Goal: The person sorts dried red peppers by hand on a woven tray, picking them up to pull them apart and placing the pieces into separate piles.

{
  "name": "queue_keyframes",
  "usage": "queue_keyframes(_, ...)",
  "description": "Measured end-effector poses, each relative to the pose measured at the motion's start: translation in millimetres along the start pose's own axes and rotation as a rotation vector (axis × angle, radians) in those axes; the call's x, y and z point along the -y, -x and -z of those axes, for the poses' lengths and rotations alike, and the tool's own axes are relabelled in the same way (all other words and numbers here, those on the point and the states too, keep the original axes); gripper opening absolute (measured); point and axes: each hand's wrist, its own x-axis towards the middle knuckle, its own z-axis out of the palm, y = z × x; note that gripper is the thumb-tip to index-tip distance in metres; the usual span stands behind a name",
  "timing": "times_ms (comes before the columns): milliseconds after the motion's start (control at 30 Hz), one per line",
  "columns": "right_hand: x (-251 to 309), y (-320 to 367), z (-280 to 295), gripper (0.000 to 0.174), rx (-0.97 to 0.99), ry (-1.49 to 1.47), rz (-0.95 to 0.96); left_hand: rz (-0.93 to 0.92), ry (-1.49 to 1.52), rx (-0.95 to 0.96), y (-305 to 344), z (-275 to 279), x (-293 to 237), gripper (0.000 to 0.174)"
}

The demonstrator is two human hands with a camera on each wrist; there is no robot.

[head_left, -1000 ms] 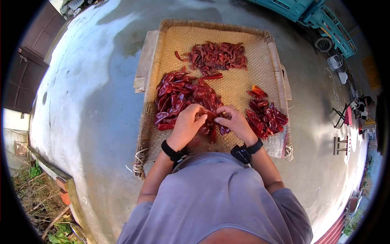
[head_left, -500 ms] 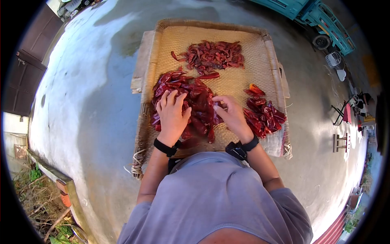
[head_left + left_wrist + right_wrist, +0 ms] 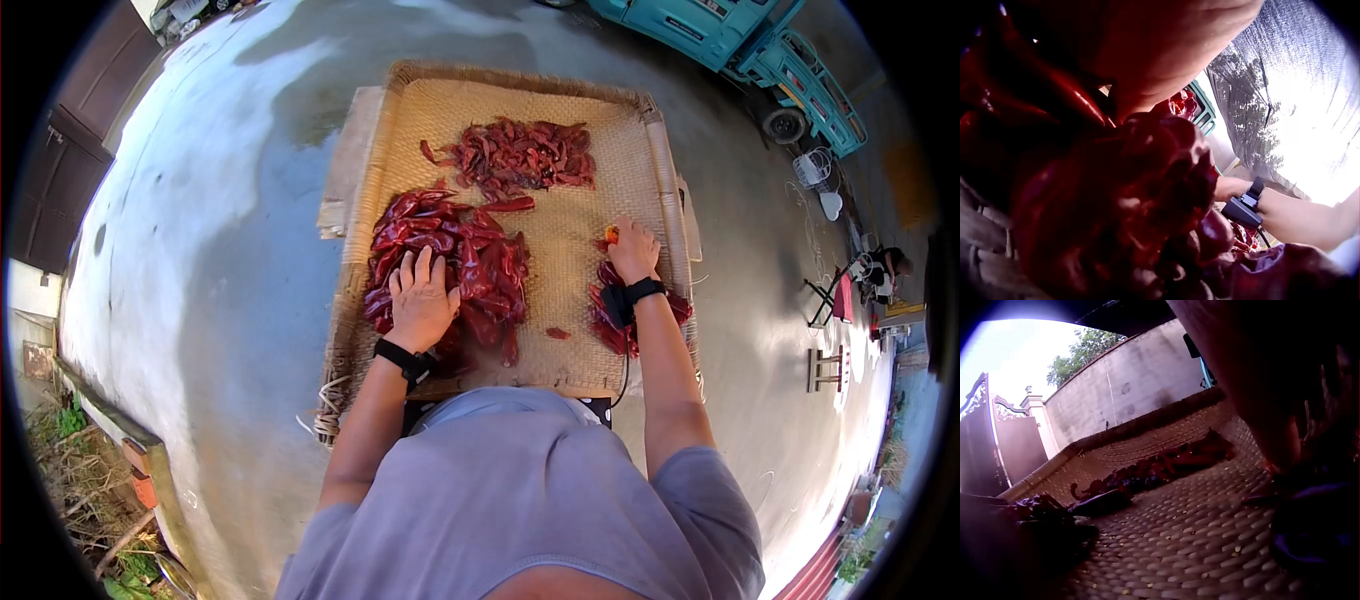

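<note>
Dried red peppers lie in three heaps on a woven tray (image 3: pixel 575 260). My left hand (image 3: pixel 422 308) rests with spread fingers on the large left heap (image 3: pixel 490 265); peppers (image 3: pixel 1141 206) fill the left wrist view close up. At the right, my right hand (image 3: pixel 634 252) is over the upper end of the small heap (image 3: pixel 608 330), beside an orange-tipped pepper (image 3: pixel 611 235). Its fingers point away from the body, and what lies under them is hidden. The far heap (image 3: pixel 525 155) holds smaller, darker pieces, seen also as a low row (image 3: pixel 1166 467) in the right wrist view.
One small pepper piece (image 3: pixel 558 333) lies alone between the near heaps. The tray has a raised rim (image 3: pixel 520 80) and sits on boards (image 3: pixel 350 165). A teal vehicle (image 3: pixel 700 30) stands at the far right, and a small stool (image 3: pixel 827 370) is to the right.
My right hand has moved from the large heap to the small right one. My left hand first let go of the pepper pinched between both hands, then settled on the left heap. A loose piece now shows.
</note>
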Motion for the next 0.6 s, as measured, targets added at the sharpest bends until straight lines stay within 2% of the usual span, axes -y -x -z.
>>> queue_keyframes(67,-11.5,-1.7,-11.4,0.033,0.064,0.015,0.001,-0.012,-0.012,-0.021,0.0,-3.3,1.8,0.061)
queue_keyframes(167,-12.3,-1.8,1.6,0.032,0.115,-0.076,-0.047,-0.025,-0.012,-0.034,0.9,-7.3,4.9,0.061)
queue_keyframes(200,-9.9,-0.4,4.2,0.03,0.044,-0.051,-0.054,-0.016,-0.013,-0.005,0.8,-4.5,4.5,0.061)
queue_keyframes(300,2.8,10.3,18.0,0.031,-0.035,-0.247,-0.038,0.005,-0.012,0.069,-0.2,2.7,0.2,0.062)
queue_keyframes(333,14.8,17.2,34.7,0.035,0.056,-0.356,-0.032,0.011,-0.013,0.078,-0.3,4.1,-0.5,0.062)
queue_keyframes(433,30.0,28.5,48.6,0.038,0.355,-1.03,0.218,0.012,-0.005,0.076,0.0,3.7,0.3,0.062)
queue_keyframes(467,28.6,28.8,52.8,0.046,0.339,-1.011,0.201,0.006,-0.002,0.069,0.0,2.8,1.1,0.062)
queue_keyframes(567,-5.9,15.3,33.0,0.059,0.059,-0.438,0.206,0.008,-0.009,0.084,1.9,1.7,2.2,0.062)
queue_keyframes(600,-16.1,11.2,24.0,0.075,0.127,-0.302,0.139,0.011,-0.014,0.089,0.6,1.8,2.1,0.062)
